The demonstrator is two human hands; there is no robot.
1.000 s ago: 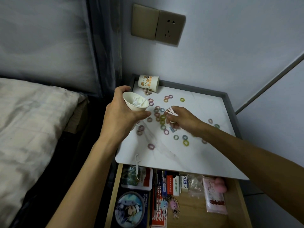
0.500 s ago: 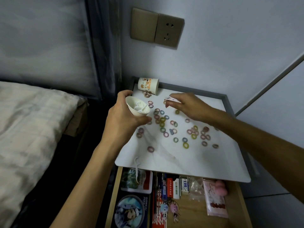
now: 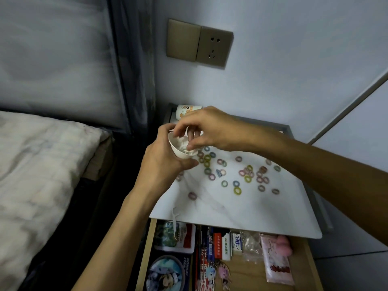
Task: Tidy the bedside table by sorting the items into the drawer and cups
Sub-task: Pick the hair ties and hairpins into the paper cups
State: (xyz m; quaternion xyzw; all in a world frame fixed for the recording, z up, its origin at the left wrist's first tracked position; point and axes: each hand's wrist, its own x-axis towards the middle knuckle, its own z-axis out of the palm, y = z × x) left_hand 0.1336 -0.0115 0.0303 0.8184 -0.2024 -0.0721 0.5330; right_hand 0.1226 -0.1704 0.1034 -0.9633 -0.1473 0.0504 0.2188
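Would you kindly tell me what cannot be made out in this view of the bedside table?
Head view:
Printed cup: mostly hidden behind the right hand; its pose is unclear.
White cup in the left hand: contents blurred, partly covered by the right hand; whether that hand's grip holds anything is unclear.
Drawer: front cut off by the bottom edge.

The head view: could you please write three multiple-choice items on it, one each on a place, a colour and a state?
1. Where is the printed cup? A back left corner of the tabletop; B on the bed; C on the floor.
2. What colour is the small cup that the left hand grips? A red; B white; C black.
3. The drawer is: A shut; B removed; C open.
Key: 1A, it sits by the wall corner; 2B, its rim and wall are white; 3C, its contents show below the tabletop.
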